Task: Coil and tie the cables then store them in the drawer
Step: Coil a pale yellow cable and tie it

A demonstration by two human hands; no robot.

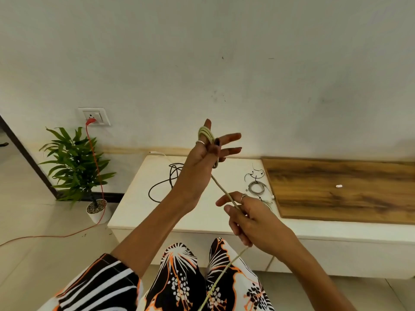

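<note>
1. Head view, and we're mid-coil: the left hand (202,158) is raised with its fingers spread and mostly straight, and the beige cable (226,195) is looped a few turns around the upper finger and down across the palm side. The thumb seems to press the loops in place, though exactly how it bears on them is hard to tell.

2. Below and to the right of it, the right hand (251,218) has its fingers curled round the free run of that cable. The line runs taut and slanted between the two hands, then trails down past the lap and out of the bottom edge.

3. Beyond the hands on the white counter (134,212) lie the others: a loose black cable (161,187) behind the left wrist, and a small grey coiled cable (258,187) just past the right hand's fingers, near the wooden panel (336,189). A thin dark wire lies just above it. No drawer shows itself from here.

4. My read: winding is under way, tying and storing not yet reached. A long tail is left, so the next move calls for the right hand to feed another turn up around the left fingers, keeping tension so the loops don't slip off.
</note>
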